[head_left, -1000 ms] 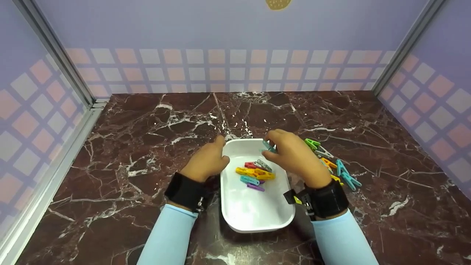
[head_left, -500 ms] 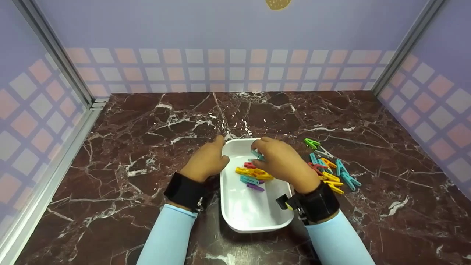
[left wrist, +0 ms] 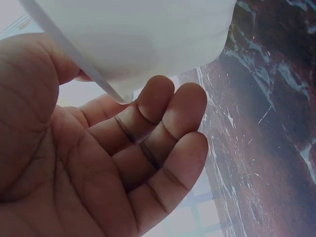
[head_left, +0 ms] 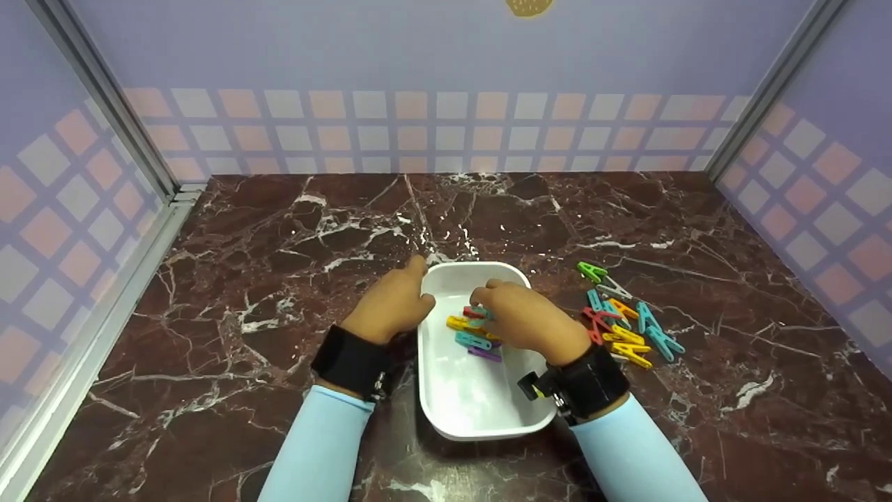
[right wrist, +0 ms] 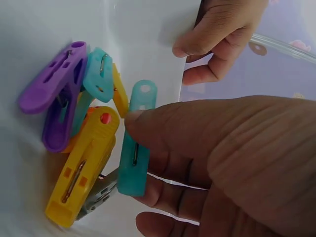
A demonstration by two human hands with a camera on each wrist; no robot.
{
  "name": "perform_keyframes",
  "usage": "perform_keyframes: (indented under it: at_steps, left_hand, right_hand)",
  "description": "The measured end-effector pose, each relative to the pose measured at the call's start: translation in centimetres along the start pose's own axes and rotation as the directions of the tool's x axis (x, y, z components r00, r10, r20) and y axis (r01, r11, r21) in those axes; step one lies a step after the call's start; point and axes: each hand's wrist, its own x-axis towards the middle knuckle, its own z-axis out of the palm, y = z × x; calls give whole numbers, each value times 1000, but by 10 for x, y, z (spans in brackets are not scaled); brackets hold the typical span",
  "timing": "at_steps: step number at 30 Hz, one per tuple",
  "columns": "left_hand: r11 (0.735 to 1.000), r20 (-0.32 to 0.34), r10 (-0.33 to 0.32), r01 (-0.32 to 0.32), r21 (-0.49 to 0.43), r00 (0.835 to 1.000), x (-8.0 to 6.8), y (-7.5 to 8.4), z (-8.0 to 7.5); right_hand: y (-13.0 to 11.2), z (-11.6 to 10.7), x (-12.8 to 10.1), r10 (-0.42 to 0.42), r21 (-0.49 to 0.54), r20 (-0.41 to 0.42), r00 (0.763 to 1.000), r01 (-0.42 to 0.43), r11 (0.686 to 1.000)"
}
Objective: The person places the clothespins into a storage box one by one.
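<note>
A white plastic tray [head_left: 481, 408] stands on the marble-patterned table, holding several clothespins. My left hand [head_left: 390, 303] grips its left rim, thumb over the inside and fingers along the outer wall, as the left wrist view shows. Inside the tray, my right hand [head_left: 529, 317] pinches a teal clothespin [right wrist: 134, 170] between thumb and fingers, just above the others. Around it in the right wrist view lie a yellow clothespin [right wrist: 81, 173], a purple clothespin [right wrist: 57, 91], a light blue clothespin [right wrist: 98, 74] and a grey clothespin [right wrist: 98, 195], partly hidden under the yellow one.
To the right of the tray is a loose pile of clothespins: a green one [head_left: 591, 271] at the back, a red one [head_left: 598, 319], a yellow one [head_left: 631, 353] in front and a blue one [head_left: 658, 331] farthest right. Patterned walls border the table [head_left: 244, 348].
My right hand has moved left and down from the tray's far right rim into the tray, carrying the teal clothespin over the others. The left hand stays on the rim.
</note>
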Motion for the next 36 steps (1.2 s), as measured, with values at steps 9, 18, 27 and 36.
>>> perform_keyframes:
  at_steps: [9, 18, 27, 36]
  left_hand:
    - [1000, 12, -26, 25, 13, 1000, 0, -1, 1]
    - [1000, 16, -15, 15, 6, 1000, 0, -1, 0]
    - [1000, 12, -12, 12, 15, 1000, 2, -1, 0]
    - [1000, 14, -20, 20, 10, 1000, 1, 0, 0]
  right_hand:
    - [1, 1, 0, 3, -8, -2, 1000, -3, 1000]
    - [-1, -4, -2, 29, 38, -49, 998, -27, 999]
    - [1, -6, -3, 98, 85, -13, 995, -97, 992]
    - [-1, -12, -6, 88, 114, -8, 996, -87, 990]
